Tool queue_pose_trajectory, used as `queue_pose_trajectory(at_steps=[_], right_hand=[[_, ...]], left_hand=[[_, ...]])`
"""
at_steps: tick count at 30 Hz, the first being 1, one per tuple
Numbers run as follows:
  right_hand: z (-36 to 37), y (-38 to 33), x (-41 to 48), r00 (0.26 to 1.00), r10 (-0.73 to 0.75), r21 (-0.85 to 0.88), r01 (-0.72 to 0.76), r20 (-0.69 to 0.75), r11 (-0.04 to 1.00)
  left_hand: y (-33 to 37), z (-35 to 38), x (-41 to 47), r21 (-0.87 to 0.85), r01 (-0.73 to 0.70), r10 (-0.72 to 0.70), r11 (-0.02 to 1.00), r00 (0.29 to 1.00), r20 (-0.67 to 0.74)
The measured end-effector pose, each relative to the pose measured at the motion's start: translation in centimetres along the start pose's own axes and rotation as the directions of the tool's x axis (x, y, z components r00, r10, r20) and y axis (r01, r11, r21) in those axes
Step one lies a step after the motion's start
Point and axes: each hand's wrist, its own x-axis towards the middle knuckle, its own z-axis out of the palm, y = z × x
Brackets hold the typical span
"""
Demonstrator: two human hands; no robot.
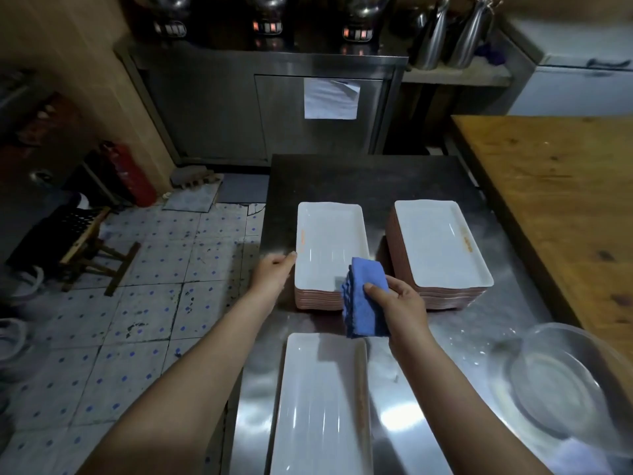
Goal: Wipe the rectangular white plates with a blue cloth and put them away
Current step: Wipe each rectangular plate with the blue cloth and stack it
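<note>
Plate [318, 406] nearest you lies flat and alone on the steel bench [376, 180], its long side running away from you. A clear glass bowl [561, 382] sits off to its right, close to the bench's right edge.

Just beyond that plate, your right hand [400, 303] grips the folded blue cloth [366, 296], thumb curled over the top and fingers underneath. The cloth is over the near right corner of the left stack [329, 248] of rectangular white plates.

Your left hand [272, 274] is at the left rim of that stack's top plate with its fingertips at the edge. It is too blurred to tell whether it has hold of the plate.

The right stack [442, 245] stands beside the left one with a gap of bare bench between them. A wooden table [555, 200] runs along the bench's right side.

Farther back stands a steel cabinet [274, 108] with a sheet of paper [330, 99] on its door. Steel jugs [448, 36] stand on a shelf to its right, and a red fire extinguisher [128, 173] stands on the floor at far left.
</note>
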Motion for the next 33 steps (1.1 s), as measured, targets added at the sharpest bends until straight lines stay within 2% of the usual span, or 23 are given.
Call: queue_pose_trajectory(at_steps=[4, 8, 13, 16, 21, 26, 29, 33], right_hand=[[0.4, -0.7, 2.4, 0.999, 0.005, -0.014, -0.004, 0.041, 1.0], [0.6, -1.0, 4.3, 0.999, 0.02, -0.029, -0.019, 0.05, 0.999], [0.2, -1.2, 6.0, 0.998, 0.046, -0.008, -0.046, 0.032, 0.999], [0.0, -1.3, 6.1, 0.997, 0.064, -0.01, -0.064, 0.031, 0.998], [-0.2, -1.8, 5.2, 0.997, 0.07, 0.001, -0.07, 0.034, 0.998], [-0.4, -3.3, 3.4, 0.999, 0.03, -0.008, -0.029, 0.011, 1.0], [-0.6, -4.6, 1.2, 0.999, -0.025, -0.008, 0.025, 0.032, 1.0], [0.1, -6.3, -2.5, 0.982, -0.102, 0.024, 0.099, 0.161, 0.995]], left_hand=[[1.2, 1.6, 2.4, -0.011, 0.024, -0.024, 1.0, 0.998, -0.055], [1.3, 2.8, 3.6, 0.059, 0.017, -0.01, 0.998, 0.993, -0.12], [1.0, 2.8, 3.5, 0.33, -0.117, 0.17, 0.937, 0.976, -0.136], [1.3, 2.6, 2.9, 0.389, -0.178, 0.258, 0.904, 0.952, -0.165], [2.5, 2.5, 1.9, 0.305, -0.184, 0.249, 0.934, 0.95, -0.187], [4.0, 2.1, 0.6, 0.227, -0.102, 0.147, 0.969, 0.971, -0.188], [4.2, 1.2, -1.2, 0.123, -0.11, 0.129, 0.986, 0.979, -0.158], [4.3, -0.4, -4.7, -0.104, -0.043, 0.038, 0.994, 0.998, -0.049]])
